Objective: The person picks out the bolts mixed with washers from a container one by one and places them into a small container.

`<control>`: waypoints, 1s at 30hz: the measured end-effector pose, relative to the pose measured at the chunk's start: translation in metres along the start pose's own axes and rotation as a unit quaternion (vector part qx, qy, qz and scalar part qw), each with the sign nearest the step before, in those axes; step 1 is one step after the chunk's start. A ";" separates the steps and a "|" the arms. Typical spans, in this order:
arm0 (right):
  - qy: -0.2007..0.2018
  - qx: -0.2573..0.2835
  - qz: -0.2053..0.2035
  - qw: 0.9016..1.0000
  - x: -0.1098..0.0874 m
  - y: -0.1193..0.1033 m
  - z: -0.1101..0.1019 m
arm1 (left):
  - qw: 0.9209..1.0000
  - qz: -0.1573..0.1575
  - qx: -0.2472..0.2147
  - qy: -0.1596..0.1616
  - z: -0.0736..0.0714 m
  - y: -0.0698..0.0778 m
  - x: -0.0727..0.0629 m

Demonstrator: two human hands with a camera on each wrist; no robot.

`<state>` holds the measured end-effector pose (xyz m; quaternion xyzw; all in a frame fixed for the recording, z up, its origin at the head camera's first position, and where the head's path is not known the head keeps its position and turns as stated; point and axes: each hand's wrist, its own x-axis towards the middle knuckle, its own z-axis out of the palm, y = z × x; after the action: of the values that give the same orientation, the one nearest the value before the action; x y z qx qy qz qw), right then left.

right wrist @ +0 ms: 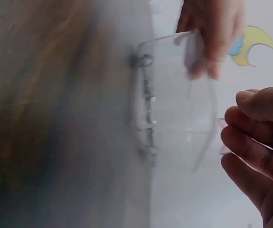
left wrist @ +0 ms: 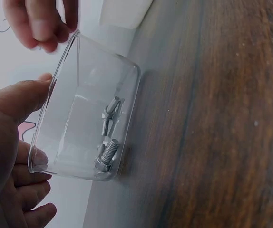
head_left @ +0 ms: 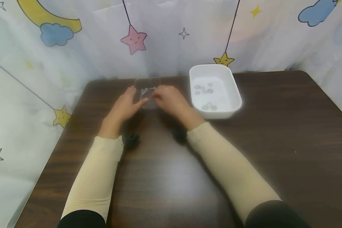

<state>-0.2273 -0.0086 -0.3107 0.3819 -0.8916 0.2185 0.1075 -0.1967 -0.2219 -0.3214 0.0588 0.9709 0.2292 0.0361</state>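
A clear plastic box (head_left: 147, 83) stands near the table's back edge, with several metal bolts (left wrist: 109, 154) lying on its bottom. My left hand (head_left: 125, 106) grips the box at its left side, thumb at the near rim and fingers along the outer wall. Over the right side of the rim hovers my right hand (head_left: 171, 98), its fingers loosely curled. In the right wrist view, the thumb and fingers of this right hand (right wrist: 260, 142) are beside the box opening with nothing visible between them; the box itself is blurred there.
A white basin (head_left: 219, 114) stands to the right of the box, holding several small ring-shaped pieces (head_left: 204, 90). The dark wooden table (head_left: 288, 142) ends at a patterned curtain (head_left: 165, 47) behind. Black wrist devices (head_left: 131, 141) hang beneath both wrists.
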 end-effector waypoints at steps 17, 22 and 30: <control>0.145 0.046 0.032 0.988 -0.034 0.023 -0.077 | 1.000 0.008 -0.013 -0.004 -0.006 -0.003 0.003; 0.175 0.037 0.070 0.981 -0.057 0.045 -0.100 | 1.000 0.013 -0.020 -0.003 -0.009 -0.001 0.004; 0.168 0.036 0.140 0.975 -0.090 0.070 -0.132 | 0.998 0.037 -0.035 0.031 -0.017 0.002 -0.003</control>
<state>-0.2134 0.1539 -0.2488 0.2144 -0.8968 0.3247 0.2105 -0.1956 -0.2282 -0.3053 0.0861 0.9601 0.2659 -0.0008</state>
